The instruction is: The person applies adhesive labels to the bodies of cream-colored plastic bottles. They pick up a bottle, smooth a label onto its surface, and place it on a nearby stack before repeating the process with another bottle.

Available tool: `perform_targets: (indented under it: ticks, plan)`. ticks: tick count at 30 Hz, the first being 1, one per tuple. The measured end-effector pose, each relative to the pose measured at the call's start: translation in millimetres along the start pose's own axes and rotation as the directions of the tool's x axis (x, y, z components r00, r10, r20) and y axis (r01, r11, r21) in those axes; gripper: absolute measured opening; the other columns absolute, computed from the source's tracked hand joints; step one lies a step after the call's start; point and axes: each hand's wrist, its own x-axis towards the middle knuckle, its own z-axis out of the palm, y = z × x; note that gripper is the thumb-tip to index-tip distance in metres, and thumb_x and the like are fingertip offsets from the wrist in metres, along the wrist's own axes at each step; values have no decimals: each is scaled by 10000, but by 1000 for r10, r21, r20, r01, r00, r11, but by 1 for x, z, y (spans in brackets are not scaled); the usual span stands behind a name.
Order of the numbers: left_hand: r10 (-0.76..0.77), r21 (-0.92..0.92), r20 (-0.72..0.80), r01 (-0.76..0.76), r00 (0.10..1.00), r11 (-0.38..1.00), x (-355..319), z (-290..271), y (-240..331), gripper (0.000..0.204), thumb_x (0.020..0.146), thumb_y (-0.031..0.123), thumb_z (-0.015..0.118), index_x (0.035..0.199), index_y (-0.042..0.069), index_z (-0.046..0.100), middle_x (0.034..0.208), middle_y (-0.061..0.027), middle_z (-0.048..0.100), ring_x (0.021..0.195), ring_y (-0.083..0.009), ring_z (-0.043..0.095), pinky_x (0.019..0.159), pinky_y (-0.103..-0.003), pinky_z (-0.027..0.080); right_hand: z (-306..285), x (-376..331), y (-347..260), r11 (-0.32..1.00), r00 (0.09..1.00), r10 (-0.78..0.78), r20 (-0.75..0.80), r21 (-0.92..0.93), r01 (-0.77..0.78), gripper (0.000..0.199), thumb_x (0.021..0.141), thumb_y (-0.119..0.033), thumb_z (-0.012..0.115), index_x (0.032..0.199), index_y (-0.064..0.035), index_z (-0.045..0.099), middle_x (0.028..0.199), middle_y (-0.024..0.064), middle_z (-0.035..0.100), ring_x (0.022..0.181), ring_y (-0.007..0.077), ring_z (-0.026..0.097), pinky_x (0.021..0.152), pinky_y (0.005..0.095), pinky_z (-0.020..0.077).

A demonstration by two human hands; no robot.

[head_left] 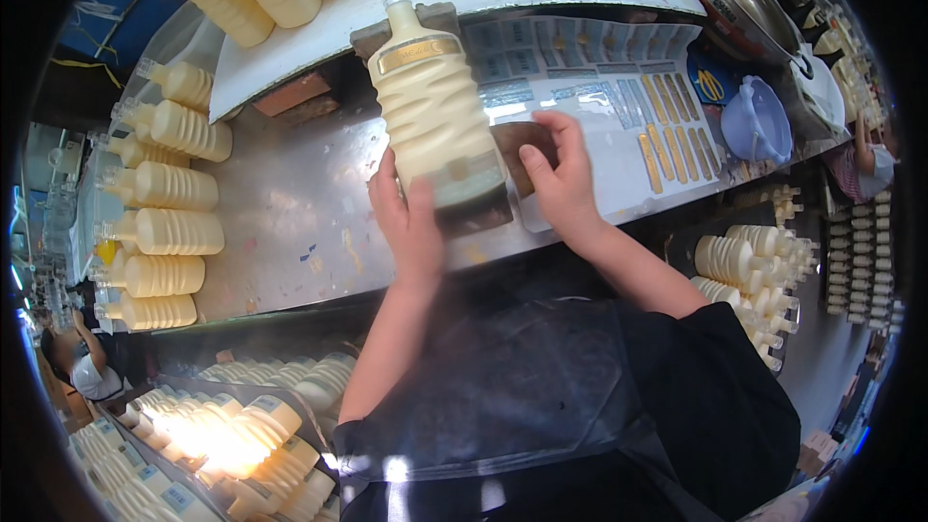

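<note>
Dark apron (541, 377), steel worktop (290, 222) w/ bottles (169, 232)

I see my left hand (411, 222) pressing the lower end of a ribbed cream bottle (432, 106) that lies on the metal table (290, 222). My right hand (556, 174) touches a sticker sheet (619, 106) just beside it.

Bottle (432, 106) on bench (290, 222) centre; bottle row (164, 232) left, label sheets (619, 97) right

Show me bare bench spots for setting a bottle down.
Bare metal bench between the row of lying bottles and the left hand. Crowded: label sheets beyond the right hand; held bottle on its block centre.
</note>
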Motion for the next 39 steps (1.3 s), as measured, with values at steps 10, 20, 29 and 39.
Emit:
perform_targets:
  ticks: [10, 20, 29, 39]
  plan:
    - [-164, -307, 83, 181, 983, 934, 1, -11, -6, 552, 1030, 203, 617, 1508, -21, 451, 1440, -130, 528, 1320, -201, 501, 1136, -347, 381, 11, 32, -79, 722, 790, -490, 368, -337, 604, 358, 837, 40, 735, 1182, -30, 665, 1005, 140, 688, 891, 329, 690, 765, 380, 566]
    - [-278, -451, 101, 293, 955, 843, 4, -18, 6, 437, 971, 169, 705, 1360, 2, 598, 1300, -102, 625, 1196, -172, 573, 1049, -323, 453, 11, 19, -88, 494, 591, -662, 461, -325, 807, 366, 742, 99, 722, 1090, -16, 710, 1021, 137, 731, 861, 300, 723, 738, 371, 587]
    - [-318, -538, 111, 326, 942, 777, 4, -22, -1, 285, 1040, 156, 606, 1280, 4, 623, 1229, -95, 658, 1111, -150, 612, 981, -303, 495, 34, 0, -113, 429, 486, -603, 632, -257, 866, 264, 746, -46, 699, 1008, -23, 718, 978, 96, 693, 877, 263, 706, 760, 368, 558]
    - [-360, -611, 172, 386, 917, 691, 0, -26, 10, 323, 1086, 130, 453, 1308, -40, 614, 1262, -121, 657, 1172, -176, 601, 1040, -324, 472, 43, 2, -125, 343, 456, -635, 623, -301, 890, 225, 745, -82, 677, 960, -16, 691, 917, 77, 653, 833, 220, 667, 681, 341, 513]
